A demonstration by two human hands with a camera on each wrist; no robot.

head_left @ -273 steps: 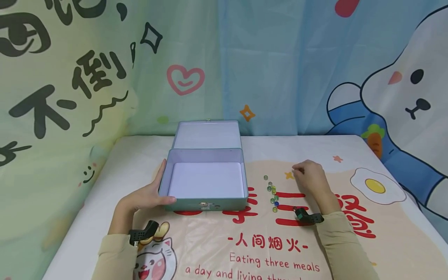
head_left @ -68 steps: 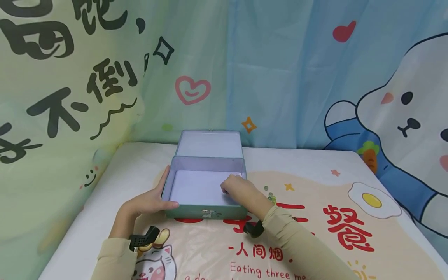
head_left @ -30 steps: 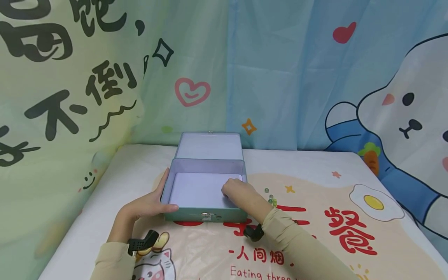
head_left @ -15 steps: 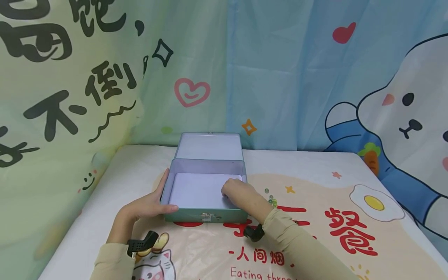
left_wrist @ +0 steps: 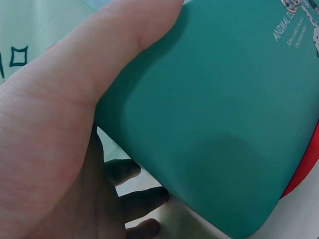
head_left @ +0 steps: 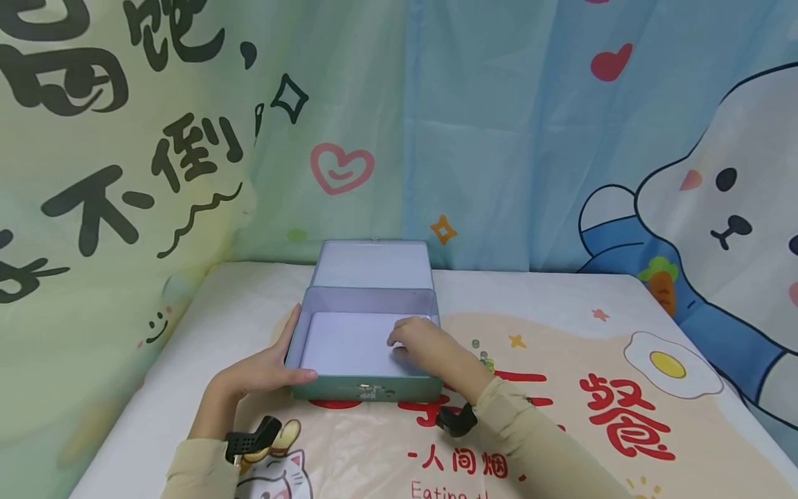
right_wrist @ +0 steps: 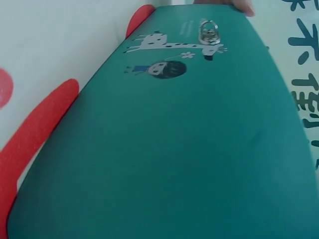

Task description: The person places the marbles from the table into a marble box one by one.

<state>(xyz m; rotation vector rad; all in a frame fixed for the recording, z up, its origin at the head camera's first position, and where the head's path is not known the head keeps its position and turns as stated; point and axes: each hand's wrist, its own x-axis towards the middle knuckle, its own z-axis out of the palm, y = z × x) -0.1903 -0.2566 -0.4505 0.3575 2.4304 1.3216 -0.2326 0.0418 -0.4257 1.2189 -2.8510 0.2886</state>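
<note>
A green tin box (head_left: 337, 389) stands on the table with its lid (head_left: 374, 265) tipped back and its pale inside showing. My left hand (head_left: 262, 367) holds it at the front left corner, thumb on the front wall and fingers along the left side. In the left wrist view, the thumb (left_wrist: 114, 45) lies on the green front. My right hand (head_left: 430, 346) reaches over the right wall into the box, fingertips low and slightly parted, with nothing visible between them. The right wrist view shows the front wall (right_wrist: 174, 139) with its metal latch (right_wrist: 209, 32), not the right hand.
Several small green glass marbles (head_left: 483, 357) lie on the printed tablecloth (head_left: 561, 333) right of the box, partly behind the right forearm. A printed curtain (head_left: 474, 138) hangs along the table's back edge.
Earlier my right hand was above the cloth, right of the marbles; it then moved left into the box. In the last half second its curled fingers have loosened. The left hand keeps its hold.
</note>
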